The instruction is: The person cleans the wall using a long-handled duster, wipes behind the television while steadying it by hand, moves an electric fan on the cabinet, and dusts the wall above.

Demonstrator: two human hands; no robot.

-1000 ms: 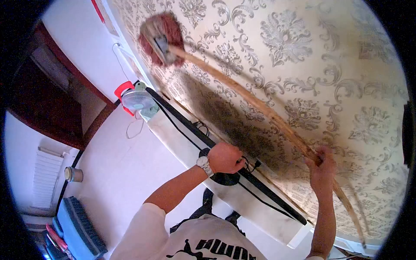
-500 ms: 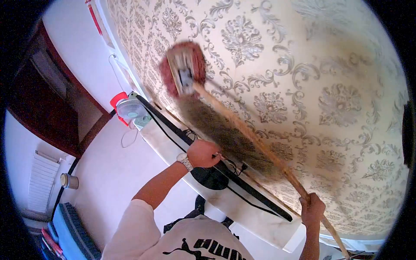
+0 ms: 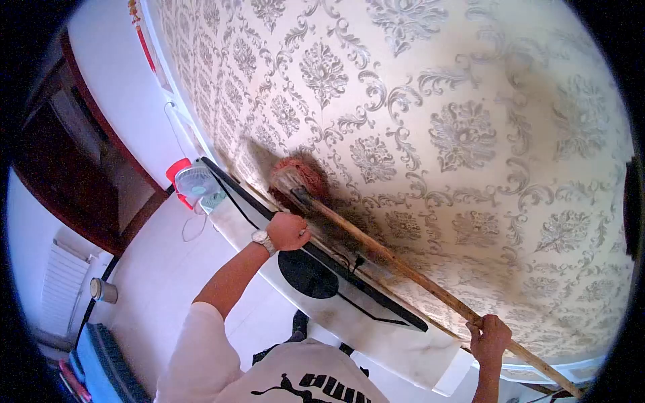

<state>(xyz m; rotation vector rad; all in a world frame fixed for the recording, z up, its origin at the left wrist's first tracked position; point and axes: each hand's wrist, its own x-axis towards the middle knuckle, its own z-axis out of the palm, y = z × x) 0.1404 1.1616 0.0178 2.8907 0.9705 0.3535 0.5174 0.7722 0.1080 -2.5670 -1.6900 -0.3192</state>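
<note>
My right hand [image 3: 490, 338] is wrapped round a long wooden pole [image 3: 403, 267] near its lower end. At the pole's far end a reddish, fluffy mop head [image 3: 299, 180] is against or close to the patterned wall [image 3: 463, 134], low down behind a thin black television [image 3: 383, 302] seen from above. My left hand [image 3: 289, 232], with a watch on the wrist, is closed on the television's top edge. The television stands on a pale marble-topped cabinet [image 3: 416, 349]. Black cables and a plug [image 3: 358, 261] show between television and wall.
A fan [image 3: 195, 183] and a red object [image 3: 176, 169] are at the cabinet's far end. Further left are a dark doorway [image 3: 74, 168], a radiator [image 3: 65, 275], a tin [image 3: 103, 291] on the floor and a blue padded seat [image 3: 107, 363].
The mop head has come down the wall towards the television's top edge. My left hand has shifted along that edge, towards the fan. The view has also moved.
</note>
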